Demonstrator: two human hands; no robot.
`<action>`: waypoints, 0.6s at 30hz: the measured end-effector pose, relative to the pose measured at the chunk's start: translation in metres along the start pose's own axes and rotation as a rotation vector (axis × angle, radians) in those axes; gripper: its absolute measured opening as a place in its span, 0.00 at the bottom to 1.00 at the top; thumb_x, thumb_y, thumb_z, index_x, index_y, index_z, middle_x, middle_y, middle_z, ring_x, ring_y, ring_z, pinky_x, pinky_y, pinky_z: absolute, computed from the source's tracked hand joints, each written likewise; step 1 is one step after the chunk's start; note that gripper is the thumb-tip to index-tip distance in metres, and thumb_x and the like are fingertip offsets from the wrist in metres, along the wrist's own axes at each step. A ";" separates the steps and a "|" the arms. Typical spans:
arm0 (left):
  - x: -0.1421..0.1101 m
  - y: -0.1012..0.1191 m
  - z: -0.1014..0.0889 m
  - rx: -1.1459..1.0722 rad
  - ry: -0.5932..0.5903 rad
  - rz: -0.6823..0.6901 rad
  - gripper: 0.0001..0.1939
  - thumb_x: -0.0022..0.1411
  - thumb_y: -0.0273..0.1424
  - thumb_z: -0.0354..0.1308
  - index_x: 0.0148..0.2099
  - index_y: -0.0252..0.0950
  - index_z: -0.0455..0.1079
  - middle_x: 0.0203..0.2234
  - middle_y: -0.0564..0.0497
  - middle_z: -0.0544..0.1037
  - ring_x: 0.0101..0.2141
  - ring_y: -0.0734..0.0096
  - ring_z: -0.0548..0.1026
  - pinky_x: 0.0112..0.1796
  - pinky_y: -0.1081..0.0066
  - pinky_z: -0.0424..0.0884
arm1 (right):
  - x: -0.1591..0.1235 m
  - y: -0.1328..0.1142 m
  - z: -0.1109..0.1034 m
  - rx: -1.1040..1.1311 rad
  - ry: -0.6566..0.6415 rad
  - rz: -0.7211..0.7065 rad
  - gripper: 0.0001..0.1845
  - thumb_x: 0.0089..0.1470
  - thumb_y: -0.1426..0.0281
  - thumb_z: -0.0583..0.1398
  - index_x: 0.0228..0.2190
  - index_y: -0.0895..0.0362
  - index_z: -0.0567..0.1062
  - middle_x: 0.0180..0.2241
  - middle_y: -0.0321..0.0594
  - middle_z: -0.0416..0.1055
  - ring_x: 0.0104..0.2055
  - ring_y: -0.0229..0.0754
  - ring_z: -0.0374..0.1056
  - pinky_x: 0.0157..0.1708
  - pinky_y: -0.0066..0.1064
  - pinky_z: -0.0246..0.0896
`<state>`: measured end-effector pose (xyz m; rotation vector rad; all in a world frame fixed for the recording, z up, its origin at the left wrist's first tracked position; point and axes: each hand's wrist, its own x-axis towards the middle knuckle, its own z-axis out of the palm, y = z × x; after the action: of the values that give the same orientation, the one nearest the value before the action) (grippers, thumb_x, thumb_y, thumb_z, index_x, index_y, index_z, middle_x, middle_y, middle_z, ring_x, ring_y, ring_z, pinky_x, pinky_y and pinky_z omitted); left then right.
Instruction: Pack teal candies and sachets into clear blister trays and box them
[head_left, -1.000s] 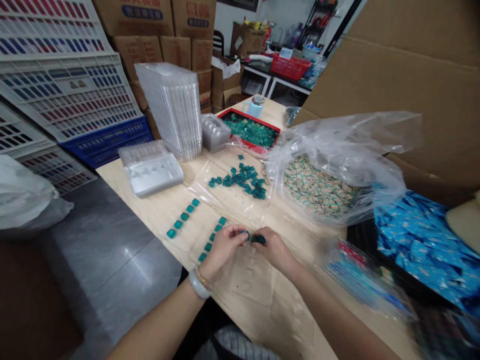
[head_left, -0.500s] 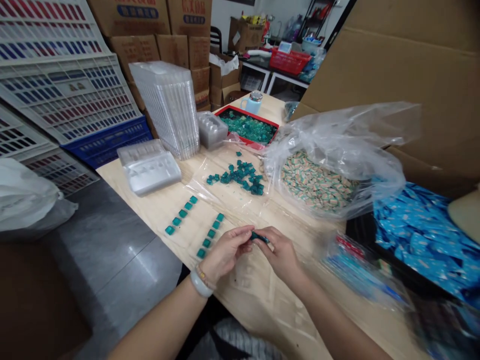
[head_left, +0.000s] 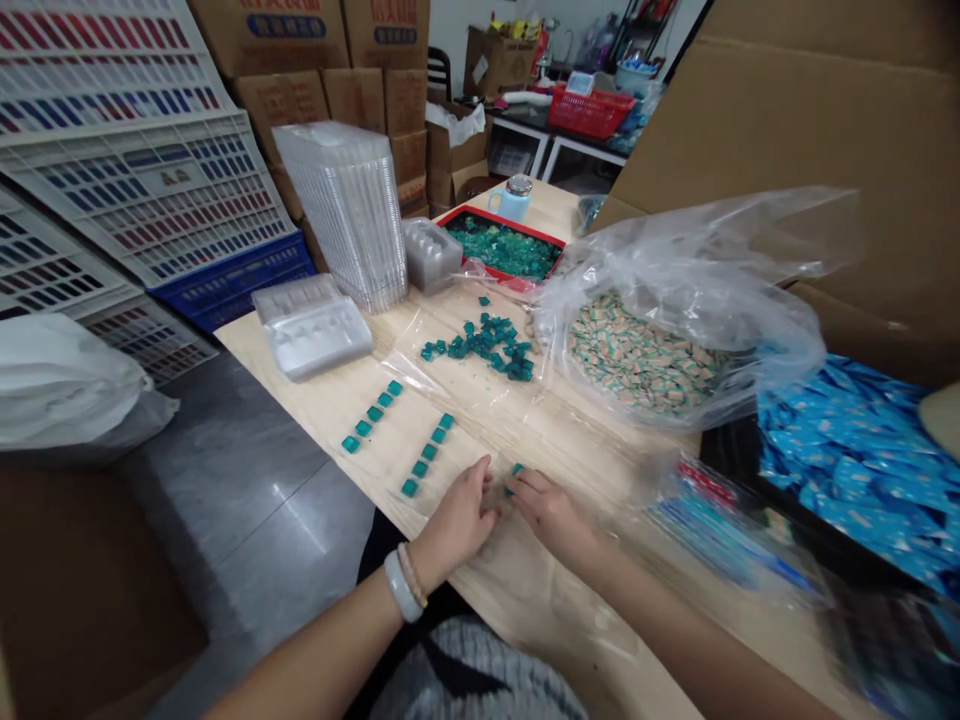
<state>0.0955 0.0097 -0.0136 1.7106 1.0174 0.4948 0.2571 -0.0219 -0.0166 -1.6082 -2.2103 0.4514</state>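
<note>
Head view shows two neat rows of glossy teal square blocks (head_left: pixel 429 452), five in each, already laid on the pale wooden bench (head_left: pixel 311 400) toward 10 and 11 o'clock of the left hand (head_left: pixel 459 515), whose fingers are parted with nothing visible between them. The right hand (head_left: pixel 551 510) has its fingers grasping a matching teal block (head_left: pixel 517 468) at the bench, outside both rows, at the left's 2 o'clock. Toward 12 o'clock, a loose dark-teal heap (head_left: pixel 495 333) remains unaligned.

Cartons (head_left: pixel 281 110) stand stacked beside white crates (head_left: pixel 191 190), a red basket (head_left: pixel 589 115) beyond a blue mug (head_left: pixel 514 206)
</note>
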 end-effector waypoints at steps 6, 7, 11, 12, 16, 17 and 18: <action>-0.002 0.002 -0.001 0.164 -0.004 0.104 0.26 0.48 0.21 0.50 0.52 0.33 0.56 0.44 0.44 0.64 0.45 0.66 0.63 0.47 0.65 0.60 | -0.015 -0.003 0.008 -0.004 0.131 0.059 0.14 0.51 0.75 0.51 0.41 0.57 0.68 0.35 0.46 0.68 0.38 0.44 0.65 0.38 0.37 0.63; -0.002 0.003 -0.002 0.187 -0.010 0.114 0.24 0.49 0.21 0.50 0.51 0.33 0.57 0.44 0.44 0.65 0.45 0.66 0.63 0.47 0.65 0.60 | -0.018 -0.004 0.008 0.028 0.156 0.079 0.15 0.51 0.75 0.51 0.42 0.57 0.66 0.36 0.46 0.67 0.39 0.43 0.64 0.39 0.37 0.63; -0.005 0.012 0.000 0.268 -0.011 0.168 0.19 0.52 0.22 0.48 0.48 0.34 0.61 0.42 0.46 0.66 0.45 0.67 0.63 0.48 0.67 0.59 | -0.025 -0.008 0.004 0.108 0.229 0.148 0.12 0.53 0.75 0.48 0.39 0.57 0.67 0.35 0.44 0.67 0.39 0.41 0.64 0.40 0.35 0.61; -0.005 0.014 0.002 0.284 -0.002 0.177 0.17 0.54 0.23 0.47 0.47 0.34 0.61 0.42 0.46 0.66 0.45 0.67 0.63 0.48 0.67 0.59 | -0.025 -0.009 0.005 0.112 0.232 0.165 0.11 0.53 0.75 0.48 0.37 0.57 0.68 0.33 0.44 0.67 0.37 0.41 0.64 0.39 0.35 0.61; -0.001 0.018 0.012 0.331 0.016 0.178 0.15 0.58 0.23 0.42 0.45 0.35 0.63 0.38 0.47 0.69 0.41 0.69 0.65 0.45 0.67 0.62 | -0.021 -0.010 0.016 0.096 0.171 0.215 0.10 0.50 0.76 0.48 0.30 0.57 0.68 0.28 0.42 0.66 0.32 0.42 0.62 0.33 0.34 0.60; 0.001 0.019 0.014 0.337 0.015 0.175 0.15 0.57 0.22 0.42 0.45 0.35 0.64 0.37 0.47 0.69 0.40 0.69 0.66 0.44 0.68 0.62 | -0.020 -0.009 0.018 0.100 0.162 0.229 0.10 0.49 0.77 0.48 0.30 0.57 0.68 0.28 0.42 0.66 0.32 0.42 0.62 0.32 0.34 0.59; 0.003 0.019 0.015 0.341 0.013 0.172 0.14 0.57 0.22 0.42 0.44 0.36 0.64 0.36 0.48 0.69 0.39 0.70 0.66 0.43 0.68 0.62 | -0.020 -0.008 0.020 0.120 0.160 0.245 0.10 0.48 0.78 0.48 0.29 0.58 0.68 0.28 0.42 0.66 0.32 0.42 0.62 0.32 0.34 0.59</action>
<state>0.1160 0.0015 -0.0021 2.1131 1.0109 0.4613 0.2461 -0.0438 -0.0323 -1.7907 -1.8437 0.4934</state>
